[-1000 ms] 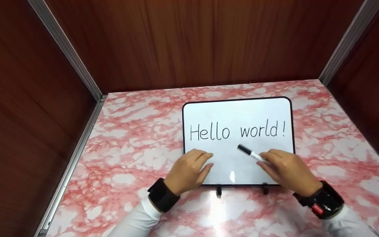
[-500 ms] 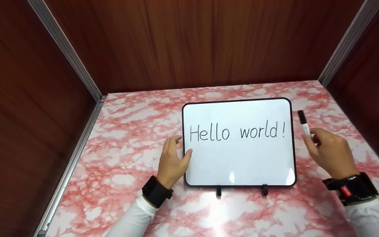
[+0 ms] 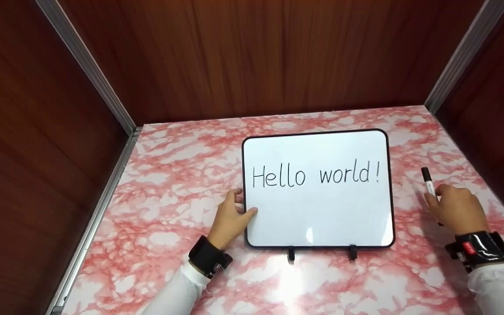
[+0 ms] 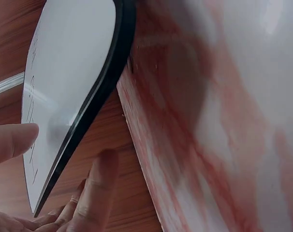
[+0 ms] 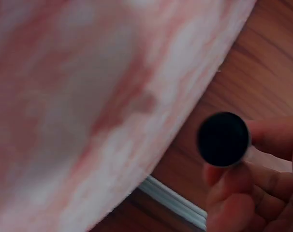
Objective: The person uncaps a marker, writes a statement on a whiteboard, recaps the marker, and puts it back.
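Note:
A whiteboard (image 3: 317,214) with a black frame bears the handwritten words "Hello world!". My left hand (image 3: 230,221) holds its left edge, the thumb over the front face and the other fingers around behind. In the left wrist view the thumb (image 4: 16,141) shows in front of the board (image 4: 74,58), and the fingers (image 4: 95,193) lie on its far side. My right hand (image 3: 460,210) pinches a white marker (image 3: 429,188) with a black cap, upright and slightly tilted, right of the board. The right wrist view looks straight at the marker's black end (image 5: 224,139).
Two small black feet (image 3: 291,253) stick out under the board's lower edge. The table (image 3: 169,197) has a red and white marbled top. Brown wood-grain panels (image 3: 269,57) with metal corner strips (image 3: 90,65) enclose it at the back and sides.
My right hand has carried the marker from in front of the board to its right, then lower. The left hand has moved from the board's lower front to its left edge.

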The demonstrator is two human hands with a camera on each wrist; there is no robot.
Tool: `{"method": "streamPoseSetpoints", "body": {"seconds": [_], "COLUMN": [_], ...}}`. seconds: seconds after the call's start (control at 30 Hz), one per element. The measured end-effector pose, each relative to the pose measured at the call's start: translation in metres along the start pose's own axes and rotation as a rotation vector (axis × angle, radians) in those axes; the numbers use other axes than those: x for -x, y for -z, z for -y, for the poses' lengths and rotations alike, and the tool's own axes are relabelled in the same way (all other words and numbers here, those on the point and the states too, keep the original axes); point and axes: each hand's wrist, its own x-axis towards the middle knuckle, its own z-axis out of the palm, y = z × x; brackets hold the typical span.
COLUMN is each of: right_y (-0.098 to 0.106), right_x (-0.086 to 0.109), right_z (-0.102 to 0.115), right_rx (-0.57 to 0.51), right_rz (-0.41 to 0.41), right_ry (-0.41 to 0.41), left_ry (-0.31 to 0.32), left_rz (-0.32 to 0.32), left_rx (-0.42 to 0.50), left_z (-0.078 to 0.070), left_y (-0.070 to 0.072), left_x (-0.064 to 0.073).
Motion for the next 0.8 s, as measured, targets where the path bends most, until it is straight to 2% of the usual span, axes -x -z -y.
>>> {"method": "streamPoseSetpoints", "body": {"seconds": [0.17,0.27,0.67,0.8], "right_y": [-0.005,-0.007,-0.006,-0.006], "right_x": [0.006,0.007,0.012,0.013], "right_z": [-0.010,-0.014,-0.022,-0.023], "right_rx": [-0.004,-0.001,-0.023,-0.008], "right_rz": [0.197,0.263,0.397,0.401], "right_ry": [-0.084,-0.102,-0.151,-0.154], "left_ry": [-0.038,-0.047,-0.052,-0.057], "left_rz": [0.010,0.001,-0.008,-0.003], "left_rx": [-0.008,-0.015,-0.041,-0.037], "left_z": [0.002,0.003,0.003,0.003], "left_y": [-0.001,-0.002,-0.002,-0.002], "left_x": [0.000,0.000,0.001,0.001]}}
